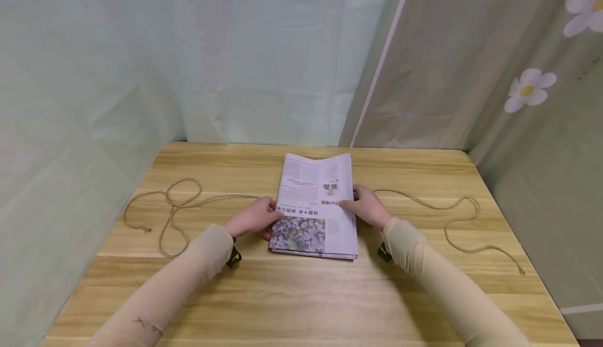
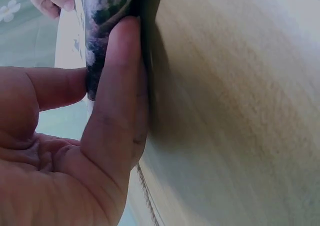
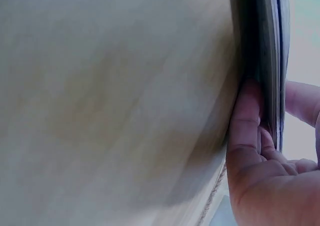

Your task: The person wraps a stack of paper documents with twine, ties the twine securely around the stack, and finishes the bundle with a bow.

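Observation:
A folded stack of newspaper lies at the middle of the wooden table, a photo of flowers at its near left. My left hand grips the stack's left edge, thumb on top; in the left wrist view its fingers lie along the edge and underneath. At the right edge my right hand pinches the stack, thumb above and fingers below, as the right wrist view shows. A thin twine runs out loosely on both sides; its middle is hidden behind the hands and newspaper.
On the left the twine forms loops; its right part winds toward the table's right edge. Pale curtain-like sheets hang behind the table and at its sides, with flower prints at the right.

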`<action>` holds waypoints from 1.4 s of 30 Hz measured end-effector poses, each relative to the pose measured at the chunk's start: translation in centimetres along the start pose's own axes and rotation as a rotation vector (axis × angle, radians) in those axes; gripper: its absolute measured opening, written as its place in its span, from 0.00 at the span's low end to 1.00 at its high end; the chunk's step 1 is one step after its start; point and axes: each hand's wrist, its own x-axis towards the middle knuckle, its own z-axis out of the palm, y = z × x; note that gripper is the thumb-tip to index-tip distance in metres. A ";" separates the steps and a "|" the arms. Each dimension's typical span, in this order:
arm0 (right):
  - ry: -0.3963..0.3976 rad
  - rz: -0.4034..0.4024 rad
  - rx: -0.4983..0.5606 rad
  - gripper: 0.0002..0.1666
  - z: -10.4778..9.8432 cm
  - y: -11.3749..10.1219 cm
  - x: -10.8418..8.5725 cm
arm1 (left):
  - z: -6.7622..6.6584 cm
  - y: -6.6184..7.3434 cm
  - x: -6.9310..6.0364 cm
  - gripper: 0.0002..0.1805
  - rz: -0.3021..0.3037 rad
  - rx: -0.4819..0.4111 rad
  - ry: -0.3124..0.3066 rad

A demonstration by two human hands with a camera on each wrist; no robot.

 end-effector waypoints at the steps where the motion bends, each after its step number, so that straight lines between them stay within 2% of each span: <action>1: 0.000 -0.003 -0.015 0.33 0.0 0.0 0.0 | 0.0 0.0 -0.1 0.12 -0.003 -0.004 0.002; 9: 0.001 0.023 -0.114 0.29 -0.7 -0.3 -0.3 | 0.2 0.4 -0.6 0.14 -0.026 -0.066 0.017; 15: -0.001 0.029 -0.138 0.27 -1.3 -0.2 -0.7 | 0.4 1.0 -0.7 0.16 -0.004 -0.034 0.031; 19: -0.008 0.027 -0.153 0.26 -1.3 -0.1 -0.7 | 0.3 1.1 -0.8 0.21 0.001 -0.003 0.057; 22: -0.004 0.024 -0.180 0.29 -1.3 -0.1 -0.8 | 0.2 1.0 -1.0 0.25 0.003 0.031 0.083; 26: 0.034 0.006 -0.247 0.38 -1.4 -0.1 -1.0 | -0.1 0.8 -1.2 0.27 0.012 0.073 0.099; 29: 0.066 -0.048 -0.310 0.43 -1.4 -0.1 -1.3 | -0.5 0.8 -1.3 0.28 0.032 0.112 0.114; 32: 0.090 -0.151 -0.388 0.43 -1.5 -0.2 -1.8 | -1.4 0.9 -1.3 0.29 0.067 0.147 0.157; 35: 0.109 -0.252 -0.492 0.43 -1.7 -0.3 -2.4 | -2.6 0.8 -1.4 0.31 0.125 0.213 0.228; 42: 0.080 -0.418 -0.766 0.48 -2.1 -0.8 -3.3 | -4.8 -0.7 -2.4 0.33 0.293 0.379 0.282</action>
